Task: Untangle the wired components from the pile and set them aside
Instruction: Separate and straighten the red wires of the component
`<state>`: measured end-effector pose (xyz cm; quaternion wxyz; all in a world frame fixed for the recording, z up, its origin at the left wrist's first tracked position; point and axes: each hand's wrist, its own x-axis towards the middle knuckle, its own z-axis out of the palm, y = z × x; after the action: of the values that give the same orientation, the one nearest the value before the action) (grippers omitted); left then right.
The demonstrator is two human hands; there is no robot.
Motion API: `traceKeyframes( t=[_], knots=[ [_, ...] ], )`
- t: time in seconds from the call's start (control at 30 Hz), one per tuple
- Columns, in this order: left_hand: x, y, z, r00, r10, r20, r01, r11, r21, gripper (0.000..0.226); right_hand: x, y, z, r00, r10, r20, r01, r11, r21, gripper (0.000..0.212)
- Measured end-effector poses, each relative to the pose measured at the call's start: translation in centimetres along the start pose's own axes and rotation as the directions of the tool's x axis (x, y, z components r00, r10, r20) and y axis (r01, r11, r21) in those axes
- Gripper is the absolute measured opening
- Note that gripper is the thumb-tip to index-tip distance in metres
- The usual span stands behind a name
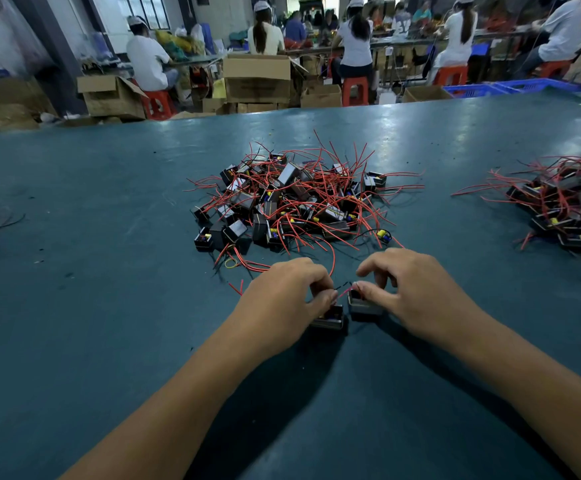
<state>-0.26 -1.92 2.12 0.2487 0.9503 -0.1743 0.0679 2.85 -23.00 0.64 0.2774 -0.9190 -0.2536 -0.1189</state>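
Hands grasp two small black boxy components: left hand, right hand; yanking risks snapping the thin red wire between.

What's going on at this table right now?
A person is separating two small black boxed components near the table's front edge. The left hand grips one component, the right hand holds the other, with a red wire running between them. The main tangled pile lies just beyond; a second heap sits at right.
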Motion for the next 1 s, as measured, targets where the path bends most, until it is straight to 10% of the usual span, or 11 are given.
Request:
traceKeyframes(
  t=[0.57, 0.73, 1.0],
  knots=[
    [-0.4, -2.1, -3.5, 0.980, 0.038, 0.197, -0.033, 0.999, -0.028, 0.019, 0.2, 0.3, -1.2, 0.993, 0.010, 0.121, -0.014, 1.000, 0.027, 0.006],
    [-0.3, -2.3, -2.8, 0.948, 0.059, 0.314, -0.085, 0.994, 0.070, 0.035, 0.0, 0.5, -1.8, 0.940, 0.024, 0.341, 0.010, 0.995, -0.097, 0.033],
    [0.1, -1.9, -2.8, 0.993, -0.065, 0.094, 0.090, 0.951, -0.294, 0.013, 0.0, -1.9, -1.3, 0.994, 0.112, 0.004, -0.112, 0.990, 0.081, 0.022]
  ],
)
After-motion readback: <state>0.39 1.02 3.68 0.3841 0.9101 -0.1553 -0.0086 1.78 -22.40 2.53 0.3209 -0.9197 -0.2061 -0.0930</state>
